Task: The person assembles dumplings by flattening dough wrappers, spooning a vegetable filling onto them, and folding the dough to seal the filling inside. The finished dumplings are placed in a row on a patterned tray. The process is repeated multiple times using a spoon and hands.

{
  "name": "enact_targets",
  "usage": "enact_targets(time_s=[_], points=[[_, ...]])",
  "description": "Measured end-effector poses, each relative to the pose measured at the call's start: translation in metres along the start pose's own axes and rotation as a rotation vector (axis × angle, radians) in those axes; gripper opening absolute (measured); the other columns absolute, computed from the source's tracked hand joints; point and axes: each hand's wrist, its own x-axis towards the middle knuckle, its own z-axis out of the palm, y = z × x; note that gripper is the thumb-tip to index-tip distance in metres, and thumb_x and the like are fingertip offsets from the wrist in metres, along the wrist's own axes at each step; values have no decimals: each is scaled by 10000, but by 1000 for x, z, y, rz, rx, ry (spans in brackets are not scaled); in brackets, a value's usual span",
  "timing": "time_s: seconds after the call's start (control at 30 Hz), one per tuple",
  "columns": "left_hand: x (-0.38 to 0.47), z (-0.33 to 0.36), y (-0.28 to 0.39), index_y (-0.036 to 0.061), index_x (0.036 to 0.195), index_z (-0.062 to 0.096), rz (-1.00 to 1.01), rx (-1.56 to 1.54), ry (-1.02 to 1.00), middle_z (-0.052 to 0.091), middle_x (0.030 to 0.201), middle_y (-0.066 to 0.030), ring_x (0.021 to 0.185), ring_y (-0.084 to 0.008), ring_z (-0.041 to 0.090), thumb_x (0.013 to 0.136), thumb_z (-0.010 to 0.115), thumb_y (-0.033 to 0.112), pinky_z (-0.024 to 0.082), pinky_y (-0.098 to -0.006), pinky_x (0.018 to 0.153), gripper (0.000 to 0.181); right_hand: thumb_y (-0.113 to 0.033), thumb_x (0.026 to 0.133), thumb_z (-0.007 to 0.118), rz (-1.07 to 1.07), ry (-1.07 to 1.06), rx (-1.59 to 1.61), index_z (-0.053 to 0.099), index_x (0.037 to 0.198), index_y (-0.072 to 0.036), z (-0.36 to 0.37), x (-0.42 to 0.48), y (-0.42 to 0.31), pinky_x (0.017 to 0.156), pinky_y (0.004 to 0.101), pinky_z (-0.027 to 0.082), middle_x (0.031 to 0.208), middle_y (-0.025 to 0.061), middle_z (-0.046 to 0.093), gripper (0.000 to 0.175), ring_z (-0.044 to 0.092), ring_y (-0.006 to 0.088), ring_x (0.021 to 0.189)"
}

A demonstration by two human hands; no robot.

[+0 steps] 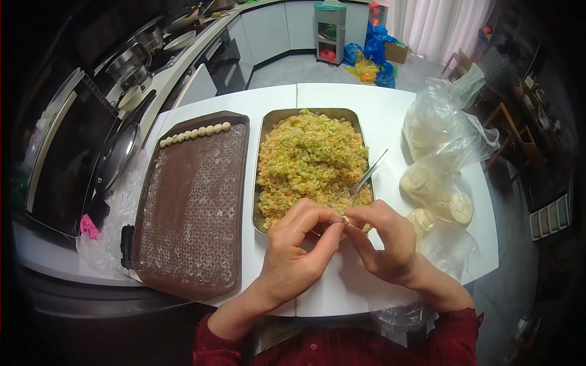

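My left hand and my right hand meet over the near right corner of a metal tray. Their thumbs and fingertips pinch a small piece of pale dough, mostly hidden by the fingers. A mound of chopped vegetable filling, green and orange, fills the tray. A metal spoon rests in the filling, its handle leaning out to the right. Left of it, a brown tray dusted with white powder holds a row of small dumplings along its far edge.
On the table's right side lie clear plastic bags with pale dough pieces in them. Crumpled plastic wrap and a pink item lie left of the brown tray. Pots stand on the counter beyond.
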Motion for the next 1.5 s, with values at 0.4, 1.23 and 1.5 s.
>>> enact_targets(time_s=[0.4, 1.23, 1.5], points=[[5, -4, -1, 11, 1127, 625, 81, 22, -77, 580, 1107, -68, 995, -124, 626, 926, 598, -83, 539, -254, 841, 224, -12, 862, 752, 406, -27, 229, 688, 925, 13, -10, -6, 5, 595, 295, 520, 810, 129, 681, 94, 684, 197, 668], [2, 10, -19, 12, 1141, 605, -37, -274, -68, 558, 1154, -58, 1051, -133, 625, 917, 582, -80, 559, -271, 890, 243, 63, 816, 736, 162, -21, 81, 638, 955, -2, -13, 1, 2, 592, 316, 526, 815, 116, 645, 182, 678, 225, 690], [3, 2, -21, -2, 1167, 597, -129, -365, -150, 597, 1147, -43, 1021, -116, 614, 942, 593, -74, 551, -284, 883, 236, 76, 809, 735, 194, 1, 84, 645, 995, -9, -8, 3, -2, 561, 333, 504, 812, 111, 627, 224, 657, 232, 666]])
